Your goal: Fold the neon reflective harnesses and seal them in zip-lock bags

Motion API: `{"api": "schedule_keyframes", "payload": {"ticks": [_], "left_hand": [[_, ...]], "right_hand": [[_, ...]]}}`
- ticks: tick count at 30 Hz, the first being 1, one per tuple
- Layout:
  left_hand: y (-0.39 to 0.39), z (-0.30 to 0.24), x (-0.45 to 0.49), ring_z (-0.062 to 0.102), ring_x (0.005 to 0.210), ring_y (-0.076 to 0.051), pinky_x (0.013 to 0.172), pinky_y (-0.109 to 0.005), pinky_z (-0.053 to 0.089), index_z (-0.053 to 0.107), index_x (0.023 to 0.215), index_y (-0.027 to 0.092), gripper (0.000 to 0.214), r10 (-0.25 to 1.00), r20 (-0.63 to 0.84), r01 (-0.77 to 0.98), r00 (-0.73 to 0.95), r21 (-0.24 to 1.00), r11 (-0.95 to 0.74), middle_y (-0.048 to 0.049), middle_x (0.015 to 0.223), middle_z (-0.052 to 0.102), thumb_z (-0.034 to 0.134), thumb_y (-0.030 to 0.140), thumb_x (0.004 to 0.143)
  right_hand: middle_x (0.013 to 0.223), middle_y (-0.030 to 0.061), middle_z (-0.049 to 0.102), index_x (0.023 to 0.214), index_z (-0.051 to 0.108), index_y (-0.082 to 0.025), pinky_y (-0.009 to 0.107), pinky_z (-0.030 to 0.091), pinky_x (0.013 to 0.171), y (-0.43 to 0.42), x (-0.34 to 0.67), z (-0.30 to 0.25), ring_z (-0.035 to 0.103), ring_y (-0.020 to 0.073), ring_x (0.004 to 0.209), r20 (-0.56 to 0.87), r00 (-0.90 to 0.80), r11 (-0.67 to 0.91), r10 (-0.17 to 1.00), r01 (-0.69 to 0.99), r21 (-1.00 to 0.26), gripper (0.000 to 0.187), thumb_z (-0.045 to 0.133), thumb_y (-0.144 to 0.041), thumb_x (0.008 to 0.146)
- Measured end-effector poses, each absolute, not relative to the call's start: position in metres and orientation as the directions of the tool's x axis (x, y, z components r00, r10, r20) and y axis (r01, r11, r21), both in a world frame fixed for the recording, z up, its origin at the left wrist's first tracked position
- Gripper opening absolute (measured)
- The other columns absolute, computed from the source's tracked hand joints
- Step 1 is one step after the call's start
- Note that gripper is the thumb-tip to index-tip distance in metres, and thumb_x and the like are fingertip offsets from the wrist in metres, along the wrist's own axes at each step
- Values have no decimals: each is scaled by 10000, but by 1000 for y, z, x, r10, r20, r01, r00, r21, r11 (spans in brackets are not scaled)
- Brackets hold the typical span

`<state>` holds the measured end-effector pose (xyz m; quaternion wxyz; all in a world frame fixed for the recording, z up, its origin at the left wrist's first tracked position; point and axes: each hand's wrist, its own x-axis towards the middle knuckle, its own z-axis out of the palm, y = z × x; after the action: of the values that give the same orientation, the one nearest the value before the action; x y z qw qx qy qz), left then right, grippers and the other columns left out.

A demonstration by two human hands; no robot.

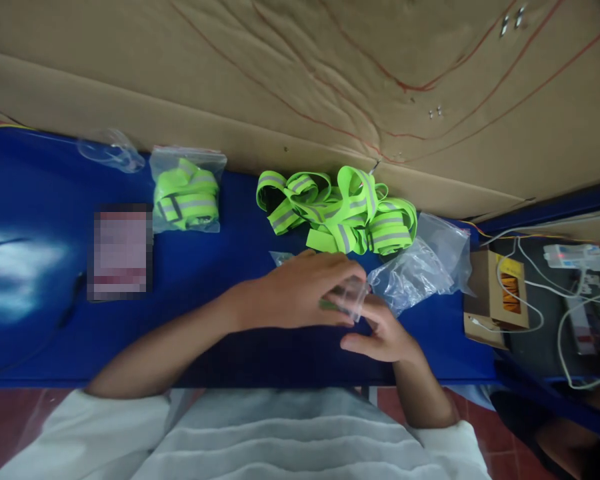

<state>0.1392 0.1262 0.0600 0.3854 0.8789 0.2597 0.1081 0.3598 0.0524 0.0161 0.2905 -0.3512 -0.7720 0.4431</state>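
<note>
My left hand (pixel 300 290) lies over a small clear plastic bag (pixel 353 297) with something green inside, fingers curled on it. My right hand (pixel 380 333) meets it from below and pinches the same bag. Just beyond the hands lies a heap of neon green reflective bands (pixel 337 210) on the blue table (pixel 205 267). A loose pile of clear plastic bags (pixel 420 263) sits to the right of the hands.
A filled bag of green bands (pixel 187 193) rests at the back left, with an empty bag (pixel 111 150) beside it. A blurred dark card (pixel 120 252) lies left. A cardboard box (pixel 495 293), a power strip (pixel 580 255) and cables are at right. Brown cardboard (pixel 330 80) lines the back.
</note>
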Motion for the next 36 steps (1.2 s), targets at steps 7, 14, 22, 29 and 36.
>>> {"api": "schedule_keyframes", "payload": {"ticks": [7,14,22,29,36], "left_hand": [[151,61,124,691,1085,-195,904,-258,469,589,1307,247,537,641,-114,444,759,811,-381,1,1216,713,737,566,901],[165,69,107,633,1277,-209,1021,-240,452,565,1433,289,588,436,-143,306,888,894,-329,-34,1433,648,749,511,920],[170,82,84,738,850,-114,758,-161,474,749,989,230,139,421,-100,288,902,865,-411,21,954,785,662,337,1010],[160,99,75,747,963,-155,842,-207,521,739,1085,229,156,480,56,249,875,799,-547,-28,1098,788,614,309,1040],[151,103,77,718,1081,-174,938,-250,526,675,1178,231,180,518,88,299,851,729,-615,-45,1239,742,543,272,1062]], "right_hand": [[1110,25,798,1220,714,-324,487,510,1028,61,369,15,748,234,1057,335,-381,482,862,407,-776,274,675,-193,982],[889,28,754,1042,695,-249,458,490,884,60,371,17,708,212,855,376,-361,498,854,355,-791,118,648,-157,985],[1009,57,689,776,557,-219,525,390,1023,66,382,55,607,299,1171,354,-477,587,804,548,-596,259,744,-292,941],[1180,59,710,1021,643,-226,357,523,954,72,382,115,677,203,1093,20,-661,541,750,596,-593,72,676,-289,1009],[1214,69,719,1277,659,-238,411,538,967,81,370,137,684,244,1103,-187,-671,523,718,696,-492,262,623,-331,1035]]}}
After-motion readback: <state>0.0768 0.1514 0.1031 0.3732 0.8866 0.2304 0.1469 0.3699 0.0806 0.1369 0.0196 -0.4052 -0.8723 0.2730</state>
